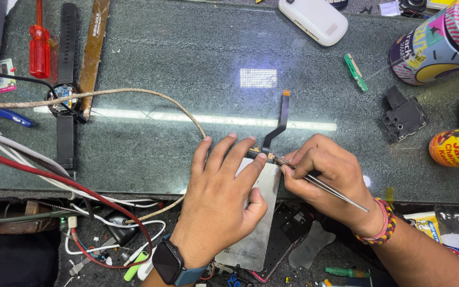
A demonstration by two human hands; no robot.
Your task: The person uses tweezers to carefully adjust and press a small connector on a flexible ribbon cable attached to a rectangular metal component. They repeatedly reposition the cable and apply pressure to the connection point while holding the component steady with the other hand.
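Note:
My left hand (219, 196) lies flat on a grey metal phone panel (256, 234), fingertips pressing its top edge. A black flex cable (280, 119) with an orange tip runs from that edge up the glass. My right hand (322, 178) grips thin metal tweezers (320, 183), whose tip touches the small connector (265, 155) at the cable's base, right beside my left index finger. A smartwatch is on my left wrist, and a beaded band on the right.
A red screwdriver (39, 45), a wristwatch (65, 95) and a frayed cord (134, 95) lie at the left. At the back are a white device (314, 18) and a colourful tin (439, 45). A black part (404, 114) and an orange bottle (458, 146) are at the right. Tangled wires (54, 186) hang at the left edge.

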